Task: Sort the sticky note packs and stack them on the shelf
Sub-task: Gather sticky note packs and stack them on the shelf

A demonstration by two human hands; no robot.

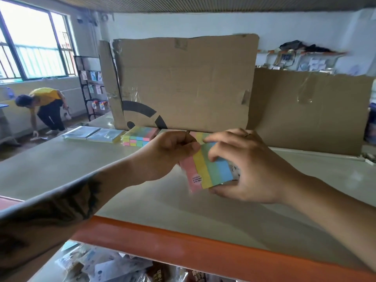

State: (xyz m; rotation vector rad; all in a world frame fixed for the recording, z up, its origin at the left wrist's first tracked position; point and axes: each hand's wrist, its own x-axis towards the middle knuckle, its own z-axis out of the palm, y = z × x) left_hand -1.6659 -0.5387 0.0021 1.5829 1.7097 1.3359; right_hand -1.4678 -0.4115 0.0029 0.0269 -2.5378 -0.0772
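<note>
Both my hands hold a striped sticky note pack (209,169) with pink, yellow, green and blue bands, just above the grey shelf board (91,165). My left hand (168,153) pinches its upper left edge. My right hand (250,165) grips its right side, thumb underneath and fingers over the top. Another pack seems to lie behind the held one, mostly hidden. A stack of multicoloured packs (139,136) stands further back on the shelf. To its left lie two flat wrapped packs (94,134).
Large cardboard sheets (183,82) stand upright along the shelf's back. An orange beam (193,247) edges the shelf front, with bagged goods (105,265) on the level below. A person in a yellow shirt (45,106) bends down by the window at far left.
</note>
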